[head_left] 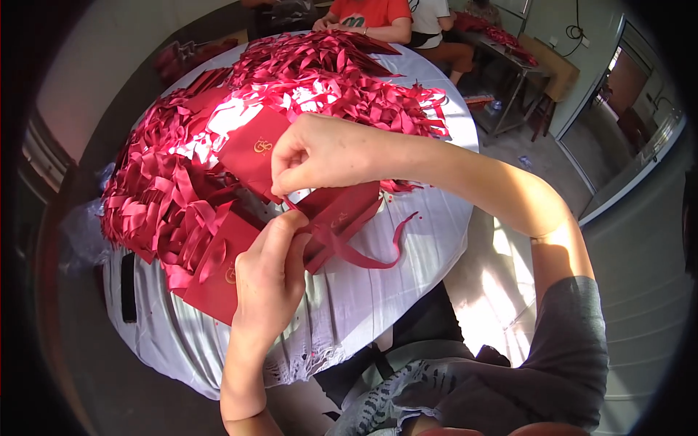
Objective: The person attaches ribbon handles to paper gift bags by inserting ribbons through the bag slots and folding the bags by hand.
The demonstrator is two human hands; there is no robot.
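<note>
A dark red ribbon (pixel 360 256) trails in a loose curl over the cloth from between my hands. My left hand (pixel 267 272) is closed in a pinch on it, beside a red card piece (pixel 342 218) with a gold emblem. Just above, my right hand (pixel 327 154) also pinches, its thumb and fingertips at a short stretch of the same ribbon. One red card with a gold emblem (pixel 251 149) lies behind the right hand. Another red card (pixel 211 283) is partly covered by my left hand.
A heap of red cards with ribbons (pixel 313 73) covers much of the round table's white cloth (pixel 363 305). Across the table sits a person in a red shirt (pixel 371 14), with another person beside them. A clear plastic bag (pixel 83 232) hangs by the left edge.
</note>
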